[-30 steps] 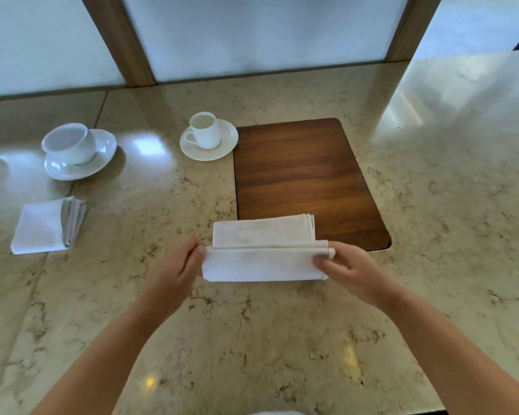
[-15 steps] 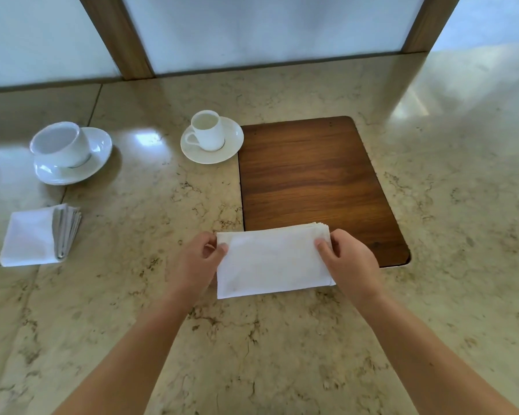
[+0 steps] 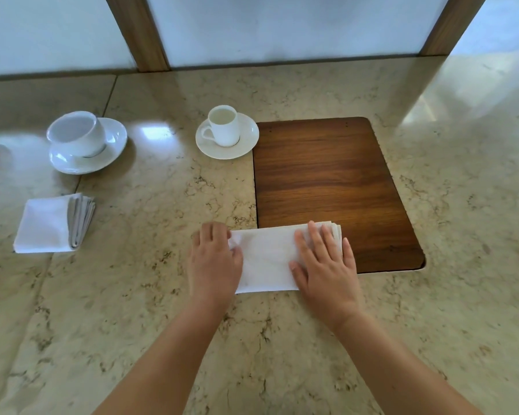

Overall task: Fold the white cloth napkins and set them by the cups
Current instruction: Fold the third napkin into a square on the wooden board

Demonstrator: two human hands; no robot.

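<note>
White napkins, cups and saucers; beige, brown-veined marble surface; dark wood-grain inset panel.

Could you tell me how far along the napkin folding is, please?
One folded napkin already lies by the large cup. The left hand and right hand are pressing the second napkin flat. It must be placed by the small cup.

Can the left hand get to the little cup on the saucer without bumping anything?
Probably yes. Only bare counter lies between the left hand and the small cup, though that hand now rests on the napkin.
</note>
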